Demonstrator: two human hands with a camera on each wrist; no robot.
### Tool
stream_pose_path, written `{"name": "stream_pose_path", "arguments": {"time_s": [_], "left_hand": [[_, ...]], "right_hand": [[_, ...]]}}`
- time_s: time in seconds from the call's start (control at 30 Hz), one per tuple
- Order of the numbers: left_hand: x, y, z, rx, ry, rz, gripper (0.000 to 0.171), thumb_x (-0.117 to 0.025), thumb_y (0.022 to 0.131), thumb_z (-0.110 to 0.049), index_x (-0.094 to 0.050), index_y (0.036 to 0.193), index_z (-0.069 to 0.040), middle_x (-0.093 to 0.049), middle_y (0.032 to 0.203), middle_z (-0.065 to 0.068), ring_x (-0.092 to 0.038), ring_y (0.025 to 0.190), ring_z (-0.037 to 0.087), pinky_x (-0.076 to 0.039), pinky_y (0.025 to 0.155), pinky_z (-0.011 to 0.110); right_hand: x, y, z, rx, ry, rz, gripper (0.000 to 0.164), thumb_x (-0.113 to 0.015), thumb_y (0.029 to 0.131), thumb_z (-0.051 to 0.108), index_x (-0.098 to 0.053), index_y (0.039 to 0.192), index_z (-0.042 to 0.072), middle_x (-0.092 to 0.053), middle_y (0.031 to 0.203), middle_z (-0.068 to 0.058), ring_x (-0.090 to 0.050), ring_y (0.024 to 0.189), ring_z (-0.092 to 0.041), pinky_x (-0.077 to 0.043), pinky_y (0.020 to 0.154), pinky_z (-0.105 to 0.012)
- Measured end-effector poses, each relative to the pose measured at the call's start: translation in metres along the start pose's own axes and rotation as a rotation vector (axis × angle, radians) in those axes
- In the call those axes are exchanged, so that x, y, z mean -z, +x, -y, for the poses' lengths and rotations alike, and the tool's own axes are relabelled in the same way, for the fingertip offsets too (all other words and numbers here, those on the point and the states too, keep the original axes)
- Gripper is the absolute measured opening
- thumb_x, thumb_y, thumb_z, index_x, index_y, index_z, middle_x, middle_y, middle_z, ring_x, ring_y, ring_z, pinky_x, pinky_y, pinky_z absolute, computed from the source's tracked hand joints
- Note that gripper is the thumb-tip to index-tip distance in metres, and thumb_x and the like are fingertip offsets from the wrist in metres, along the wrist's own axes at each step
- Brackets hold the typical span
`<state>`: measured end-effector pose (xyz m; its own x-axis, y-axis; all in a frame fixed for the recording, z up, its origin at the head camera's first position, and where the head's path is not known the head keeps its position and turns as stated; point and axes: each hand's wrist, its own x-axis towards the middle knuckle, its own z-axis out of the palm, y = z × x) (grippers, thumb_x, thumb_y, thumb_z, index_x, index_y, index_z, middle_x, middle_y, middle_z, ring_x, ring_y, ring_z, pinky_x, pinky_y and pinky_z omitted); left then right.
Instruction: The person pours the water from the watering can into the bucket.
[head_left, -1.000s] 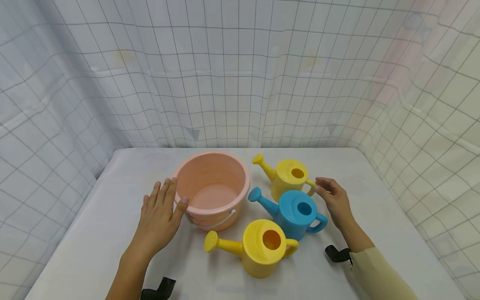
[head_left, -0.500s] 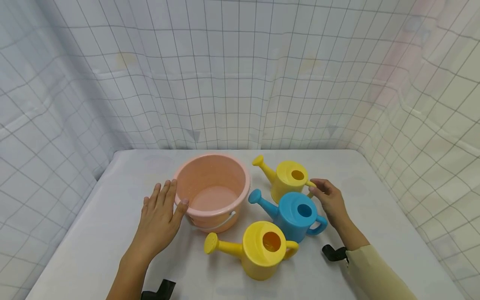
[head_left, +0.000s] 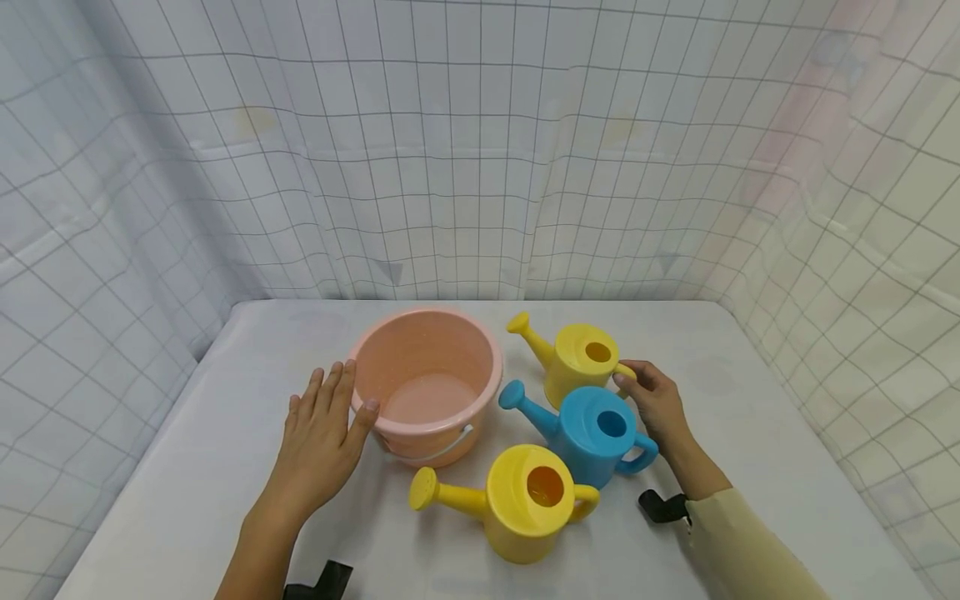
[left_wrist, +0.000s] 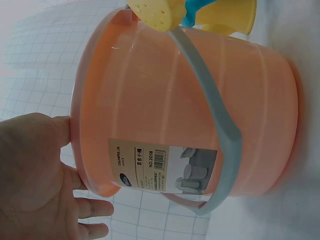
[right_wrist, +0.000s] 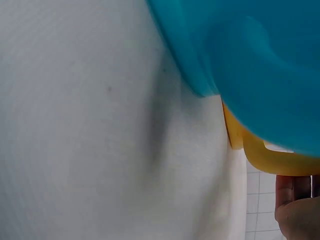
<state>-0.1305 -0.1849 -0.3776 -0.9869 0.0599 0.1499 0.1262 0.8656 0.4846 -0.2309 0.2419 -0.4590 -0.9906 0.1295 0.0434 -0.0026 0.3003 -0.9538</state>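
Note:
My left hand (head_left: 318,437) lies with its fingers straight against the left rim of a pink plastic bucket (head_left: 427,425). In the left wrist view, the bucket (left_wrist: 165,90) shows its printed label and grey-white bail handle, the thumb touching its rim. My right hand (head_left: 660,408) holds the handle of the far yellow watering can (head_left: 577,358), thumb in front and fingers curled behind. A blue watering can (head_left: 588,433) stands just nearer. Its handle fills much of the right wrist view, where the yellow handle (right_wrist: 280,162) meets my fingertips.
Another yellow watering can (head_left: 525,500) stands nearest me, its spout pointing left. All three cans stand right of or in front of the bucket on a white-covered table (head_left: 225,483). Grid-patterned curtains (head_left: 450,167) enclose the back and sides.
My right hand has moved slightly left onto the far yellow watering can's handle, and its fingers have closed round it. The left hand, the bucket and the cans stay in place.

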Motion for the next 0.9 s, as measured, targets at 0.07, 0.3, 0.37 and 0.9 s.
{"name": "stream_pose_path", "arguments": {"time_s": [0.07, 0.3, 0.37, 0.9], "left_hand": [[-0.0001, -0.0003, 0.0, 0.001, -0.001, -0.001, 0.07, -0.029, 0.1, -0.051, -0.005, 0.153, -0.013, -0.009, 0.159, 0.019, 0.003, 0.147, 0.039, 0.002, 0.111, 0.067], [0.0001, -0.0008, -0.0003, 0.0, -0.007, -0.002, 0.07, -0.028, 0.1, -0.052, -0.004, 0.153, -0.014, -0.009, 0.159, 0.019, 0.003, 0.147, 0.039, 0.002, 0.111, 0.067], [0.0003, -0.0008, -0.0003, 0.0, -0.009, -0.002, 0.07, -0.028, 0.1, -0.052, -0.004, 0.153, -0.014, -0.009, 0.159, 0.019, 0.004, 0.147, 0.039, 0.002, 0.111, 0.067], [-0.0008, 0.0005, 0.0001, 0.001, -0.006, -0.008, 0.07, -0.029, 0.1, -0.052, -0.005, 0.153, -0.014, -0.011, 0.158, 0.02, 0.002, 0.147, 0.04, 0.001, 0.111, 0.068]], "right_hand": [[-0.0012, 0.0, -0.0003, 0.009, 0.02, -0.008, 0.05, -0.062, 0.089, 0.041, -0.055, 0.124, 0.007, -0.061, 0.116, 0.005, -0.055, 0.109, -0.008, -0.044, 0.104, -0.036], [-0.0055, -0.0013, 0.0006, 0.011, 0.147, -0.017, 0.038, -0.065, 0.09, 0.028, -0.057, 0.119, 0.005, -0.063, 0.098, 0.018, -0.059, 0.095, -0.004, -0.049, 0.085, -0.015], [-0.0066, -0.0019, 0.0011, -0.008, 0.154, -0.027, 0.035, -0.065, 0.089, 0.028, -0.059, 0.117, 0.007, -0.063, 0.096, 0.018, -0.058, 0.094, -0.004, -0.048, 0.085, -0.016], [-0.0074, -0.0026, 0.0027, -0.062, 0.134, -0.059, 0.032, -0.063, 0.09, 0.035, -0.06, 0.113, 0.012, -0.061, 0.095, 0.015, -0.058, 0.092, -0.006, -0.048, 0.084, -0.02]]}}
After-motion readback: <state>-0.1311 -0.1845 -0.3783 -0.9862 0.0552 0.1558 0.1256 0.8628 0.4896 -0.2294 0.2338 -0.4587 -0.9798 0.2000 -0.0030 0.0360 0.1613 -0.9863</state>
